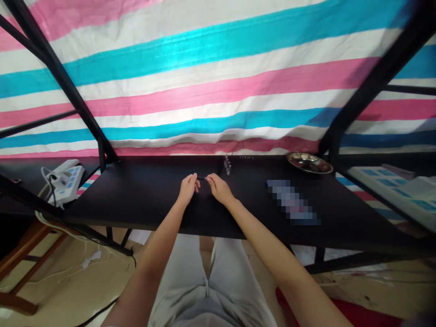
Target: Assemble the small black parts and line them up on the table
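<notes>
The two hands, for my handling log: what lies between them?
A slim dark object, too small to identify, spans the gap from left hand to right hand in the head view.

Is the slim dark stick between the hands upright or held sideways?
Sideways: the slim dark stick spans the gap crosswise, from the left hand to the right hand.

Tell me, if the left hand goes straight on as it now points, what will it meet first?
Beyond the slim dark object it holds, the left hand would probably meet the striped sheet behind the black table first, though the depth is unclear.
</notes>
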`<state>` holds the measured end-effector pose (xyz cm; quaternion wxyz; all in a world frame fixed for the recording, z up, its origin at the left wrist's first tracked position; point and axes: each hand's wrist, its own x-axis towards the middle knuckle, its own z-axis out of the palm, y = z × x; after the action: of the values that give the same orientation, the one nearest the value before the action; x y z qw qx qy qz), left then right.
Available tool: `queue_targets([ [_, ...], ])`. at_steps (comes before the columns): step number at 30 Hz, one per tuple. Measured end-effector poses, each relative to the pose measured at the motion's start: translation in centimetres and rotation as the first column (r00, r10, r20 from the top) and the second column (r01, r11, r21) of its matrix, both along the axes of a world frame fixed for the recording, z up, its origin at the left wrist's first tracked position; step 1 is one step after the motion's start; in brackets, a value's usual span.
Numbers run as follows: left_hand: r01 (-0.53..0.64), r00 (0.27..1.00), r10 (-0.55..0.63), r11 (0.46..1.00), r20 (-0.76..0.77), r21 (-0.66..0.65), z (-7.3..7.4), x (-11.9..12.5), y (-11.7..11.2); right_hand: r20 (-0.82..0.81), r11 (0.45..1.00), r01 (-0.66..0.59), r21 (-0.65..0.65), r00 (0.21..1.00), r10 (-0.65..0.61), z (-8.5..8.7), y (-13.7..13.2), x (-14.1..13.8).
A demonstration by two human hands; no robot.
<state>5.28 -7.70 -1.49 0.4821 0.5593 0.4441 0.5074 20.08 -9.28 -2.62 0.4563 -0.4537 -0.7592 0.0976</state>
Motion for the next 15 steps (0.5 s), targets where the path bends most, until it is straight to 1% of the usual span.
queue_targets([
  [5,-0.055,0.997,0.056,0.998,0.046,-0.008,0.18,-0.11,0.04,-0.073,1.0,0.027,-0.003,0.997,-0.027,-0.31,0.26,0.29],
  [8,-0.047,0.998,0.046,0.999,0.034,0.005,0.21,-0.08,0.01,-0.112,0.999,0.035,-0.023,0.993,-0.037,-0.48,0.37,0.47],
  [11,-0.029,0.999,0.028,0.999,0.024,0.024,0.13,-0.06,0.01,-0.112,0.999,0.022,-0.028,0.993,-0.025,-0.43,0.31,0.48],
  [15,-0.036,0.999,0.035,0.999,0.023,0.039,0.09,-0.17,0.06,-0.083,1.0,-0.015,-0.005,0.996,0.015,-0.35,0.28,0.43],
])
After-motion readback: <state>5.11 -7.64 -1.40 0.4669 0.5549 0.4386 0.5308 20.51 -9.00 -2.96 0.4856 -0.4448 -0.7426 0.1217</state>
